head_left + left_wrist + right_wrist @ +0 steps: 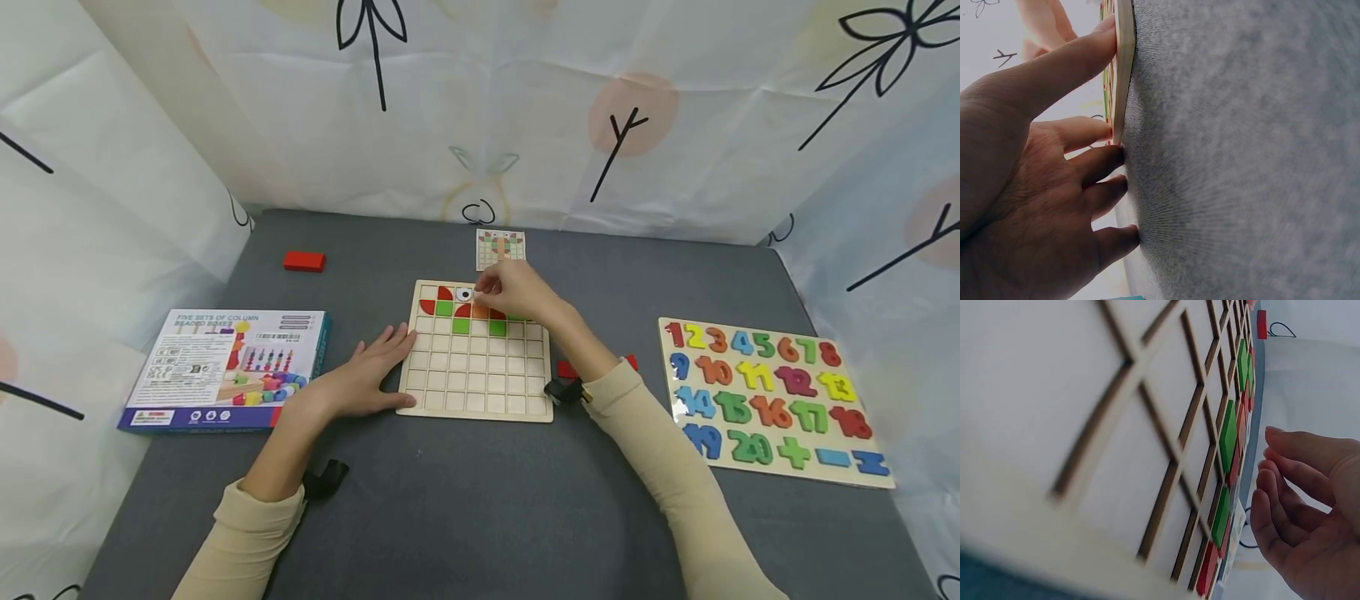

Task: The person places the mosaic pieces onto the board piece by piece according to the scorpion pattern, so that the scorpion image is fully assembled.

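A wooden grid board lies in the middle of the table, with red, green and orange tiles and an eye tile in its upper rows. My left hand rests with spread fingers at the board's left side, its thumb and index fingertip against the edge. Over the upper rows hovers my right hand, its thumb and fingertips drawn close together. In the right wrist view its fingers are loosely bent beside the green tiles, and no piece shows between them. A small pattern card lies just beyond the board, partly covered by the right hand.
A boxed bead set lies at the left, and a number puzzle board at the right. One red block sits at the back left. More red pieces show beside the right wrist. White patterned cloth surrounds the table.
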Available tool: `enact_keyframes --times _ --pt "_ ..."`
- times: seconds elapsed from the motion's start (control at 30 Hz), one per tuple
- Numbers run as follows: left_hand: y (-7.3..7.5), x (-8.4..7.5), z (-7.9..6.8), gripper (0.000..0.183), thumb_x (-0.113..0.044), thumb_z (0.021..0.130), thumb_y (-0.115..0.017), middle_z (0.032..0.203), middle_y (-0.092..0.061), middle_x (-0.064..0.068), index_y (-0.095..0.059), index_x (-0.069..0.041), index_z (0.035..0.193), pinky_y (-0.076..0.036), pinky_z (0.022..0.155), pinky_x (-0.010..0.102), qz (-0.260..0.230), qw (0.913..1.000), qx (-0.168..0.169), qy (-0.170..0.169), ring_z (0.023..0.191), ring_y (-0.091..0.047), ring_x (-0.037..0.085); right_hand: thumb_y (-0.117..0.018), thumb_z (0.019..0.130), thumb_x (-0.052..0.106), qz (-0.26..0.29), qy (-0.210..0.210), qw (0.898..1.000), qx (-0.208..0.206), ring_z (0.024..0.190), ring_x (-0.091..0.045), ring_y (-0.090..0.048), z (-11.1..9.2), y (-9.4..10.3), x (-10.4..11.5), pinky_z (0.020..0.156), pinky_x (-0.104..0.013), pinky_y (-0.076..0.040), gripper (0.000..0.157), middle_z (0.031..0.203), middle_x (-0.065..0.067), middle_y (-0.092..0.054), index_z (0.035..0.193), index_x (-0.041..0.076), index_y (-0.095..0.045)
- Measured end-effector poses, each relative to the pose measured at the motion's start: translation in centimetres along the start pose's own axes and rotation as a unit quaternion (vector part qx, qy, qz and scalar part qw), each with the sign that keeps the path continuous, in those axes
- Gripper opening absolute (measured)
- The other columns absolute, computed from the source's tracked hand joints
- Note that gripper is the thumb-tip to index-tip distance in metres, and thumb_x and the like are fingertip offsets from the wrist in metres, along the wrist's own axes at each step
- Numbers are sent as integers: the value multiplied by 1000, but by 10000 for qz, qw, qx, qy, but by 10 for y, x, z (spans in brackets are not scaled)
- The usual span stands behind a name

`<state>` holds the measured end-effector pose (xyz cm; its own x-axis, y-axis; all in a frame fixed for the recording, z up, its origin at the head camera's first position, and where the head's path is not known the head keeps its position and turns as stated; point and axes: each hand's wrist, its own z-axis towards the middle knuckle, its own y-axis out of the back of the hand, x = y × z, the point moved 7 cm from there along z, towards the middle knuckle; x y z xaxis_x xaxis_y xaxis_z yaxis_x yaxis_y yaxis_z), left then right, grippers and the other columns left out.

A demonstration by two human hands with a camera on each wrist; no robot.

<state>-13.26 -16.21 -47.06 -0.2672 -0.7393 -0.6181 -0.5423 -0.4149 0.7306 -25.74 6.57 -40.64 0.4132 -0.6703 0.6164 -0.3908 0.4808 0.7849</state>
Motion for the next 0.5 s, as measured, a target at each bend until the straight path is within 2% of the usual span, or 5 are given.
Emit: enact_keyframes --times 0.2,0.4,0.5 --pt "5 -10 -5 111 -55 95 -80 184 -9 18 -16 -13 176 -2 128 82 -181 9998 17 -86 171 0 46 -79 99 17 71 -72 9998 -180 92 -29 -77 -35 13 -11 86 -44 -63 19 101 -15 -82 110 2 -82" --pt "-1 1 0 111 -52 95 -81 185 -7 13 -15 -15 176 -3 132 77 -15 9999 70 130 173 0 41 -79 98 15 95 -112 9998 -160 87 -23 -74 -74 24 -24 79 -34 -60 20 103 -12 -81 113 2 -82" --pt "-1 2 1 110 -51 95 -81 185 -7 12 -15 -15 176 -4 133 77 -15 9999 51 135 173 0 41 -79 99 14 87 -194 9997 -108 84 -19 -72 -93 29 -34 76 -28 -57 18 101 -10 -80 113 3 -81"
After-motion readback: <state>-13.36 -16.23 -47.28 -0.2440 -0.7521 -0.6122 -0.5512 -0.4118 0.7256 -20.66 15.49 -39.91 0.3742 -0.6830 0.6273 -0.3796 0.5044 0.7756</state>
